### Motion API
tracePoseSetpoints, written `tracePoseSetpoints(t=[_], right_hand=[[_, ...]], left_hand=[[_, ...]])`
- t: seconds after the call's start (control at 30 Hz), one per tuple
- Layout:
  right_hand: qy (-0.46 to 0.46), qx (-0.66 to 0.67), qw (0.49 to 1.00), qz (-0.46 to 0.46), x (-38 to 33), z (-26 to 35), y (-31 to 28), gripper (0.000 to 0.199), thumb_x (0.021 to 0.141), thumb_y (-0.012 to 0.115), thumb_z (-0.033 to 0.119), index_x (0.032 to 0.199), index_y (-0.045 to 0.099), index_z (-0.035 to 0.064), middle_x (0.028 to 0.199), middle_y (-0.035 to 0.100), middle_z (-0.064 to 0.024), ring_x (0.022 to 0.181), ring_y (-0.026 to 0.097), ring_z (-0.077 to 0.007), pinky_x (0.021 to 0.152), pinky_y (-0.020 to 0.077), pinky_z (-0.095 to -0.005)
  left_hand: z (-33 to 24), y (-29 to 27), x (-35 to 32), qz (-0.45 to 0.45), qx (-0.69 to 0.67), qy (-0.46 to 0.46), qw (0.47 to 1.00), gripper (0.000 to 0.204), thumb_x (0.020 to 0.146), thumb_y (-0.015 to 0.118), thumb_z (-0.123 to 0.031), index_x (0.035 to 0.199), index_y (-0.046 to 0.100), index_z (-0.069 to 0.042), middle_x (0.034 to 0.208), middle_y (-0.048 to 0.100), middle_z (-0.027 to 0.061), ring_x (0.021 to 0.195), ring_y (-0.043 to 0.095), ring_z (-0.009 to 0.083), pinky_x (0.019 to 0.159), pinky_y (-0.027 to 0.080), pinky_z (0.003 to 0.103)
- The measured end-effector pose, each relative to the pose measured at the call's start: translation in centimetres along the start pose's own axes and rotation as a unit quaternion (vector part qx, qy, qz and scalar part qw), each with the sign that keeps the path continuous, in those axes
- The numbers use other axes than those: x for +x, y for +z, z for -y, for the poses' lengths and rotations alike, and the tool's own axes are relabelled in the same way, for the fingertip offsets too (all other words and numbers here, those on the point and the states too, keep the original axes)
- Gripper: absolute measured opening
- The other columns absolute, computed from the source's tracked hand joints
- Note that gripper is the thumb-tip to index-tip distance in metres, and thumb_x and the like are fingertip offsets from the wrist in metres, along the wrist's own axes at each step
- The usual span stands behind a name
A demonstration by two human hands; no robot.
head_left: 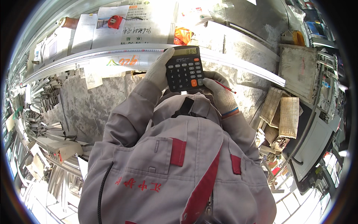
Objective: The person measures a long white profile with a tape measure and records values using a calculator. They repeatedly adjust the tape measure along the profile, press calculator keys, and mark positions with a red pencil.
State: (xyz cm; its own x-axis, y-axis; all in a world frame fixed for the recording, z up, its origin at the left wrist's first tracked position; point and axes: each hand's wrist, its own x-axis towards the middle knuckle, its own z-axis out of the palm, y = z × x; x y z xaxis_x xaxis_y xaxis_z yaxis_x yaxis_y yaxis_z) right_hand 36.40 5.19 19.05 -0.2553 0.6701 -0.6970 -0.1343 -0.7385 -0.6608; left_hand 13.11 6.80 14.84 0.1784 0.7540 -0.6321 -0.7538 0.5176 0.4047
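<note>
A black calculator [183,71] with grey keys and orange ones is held up in front of my body. My left hand [158,71], in a whitish work glove, grips its left edge, with the thumb along the upper corner. At the lower right corner, my gloved right hand [222,98] has its thumb over the keys; I cannot tell whether it presses one. A slim red pencil or pen [225,86] lies across the right hand, held by its curled fingers, which are partly hidden. Beyond both hands runs a long pale metal profile [253,68] with a measuring tape strip along it.
Papers [85,31] and a red tape measure [115,22] lie at the far left. An orange bag [182,36] sits beyond the calculator. Cut metal pieces [44,99] are piled at left. Cream plastic baskets [289,117] stand at right, near a grey board [297,71].
</note>
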Motion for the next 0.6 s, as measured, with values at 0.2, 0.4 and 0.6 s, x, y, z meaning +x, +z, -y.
tracePoseSetpoints(t=[0.2,0.4,0.6], right_hand=[[-0.022,0.036,0.999,-0.030,2.1,-1.4,-4.8,0.039,0.104,0.054,0.011,0.140,0.060,-0.0028,0.107,0.073,-0.0116,0.091,0.070,-0.0180,0.082,0.0569,-0.0294],[-0.061,-0.056,0.995,-0.060,5.8,-1.6,-10.4,0.041,0.104,0.057,0.018,0.141,0.063,0.0016,0.105,0.070,-0.0037,0.088,0.063,-0.0104,0.083,0.0531,-0.0273],[-0.075,-0.180,0.976,-0.093,10.7,-1.7,-14.9,0.032,0.103,0.060,0.026,0.117,0.077,0.0036,0.086,0.069,-0.0008,0.078,0.057,-0.0075,0.071,0.0483,-0.0252]], left_hand=[[1.7,-1.9,1.6,-0.065,0.008,-0.037,0.997,0.046,0.105,0.063,-0.038,0.132,0.064,-0.001,0.115,0.074,0.0129,0.095,0.075,0.0196,0.084,0.064,0.035],[3.9,-4.1,3.5,-0.110,0.005,-0.104,0.988,0.041,0.102,0.069,-0.034,0.125,0.067,-0.001,0.110,0.076,0.0127,0.087,0.077,0.0200,0.076,0.065,0.035],[6.6,-5.8,6.7,-0.145,0.050,-0.135,0.979,0.048,0.107,0.061,-0.038,0.133,0.064,0.002,0.113,0.076,0.0143,0.091,0.076,0.0203,0.082,0.064,0.035]])
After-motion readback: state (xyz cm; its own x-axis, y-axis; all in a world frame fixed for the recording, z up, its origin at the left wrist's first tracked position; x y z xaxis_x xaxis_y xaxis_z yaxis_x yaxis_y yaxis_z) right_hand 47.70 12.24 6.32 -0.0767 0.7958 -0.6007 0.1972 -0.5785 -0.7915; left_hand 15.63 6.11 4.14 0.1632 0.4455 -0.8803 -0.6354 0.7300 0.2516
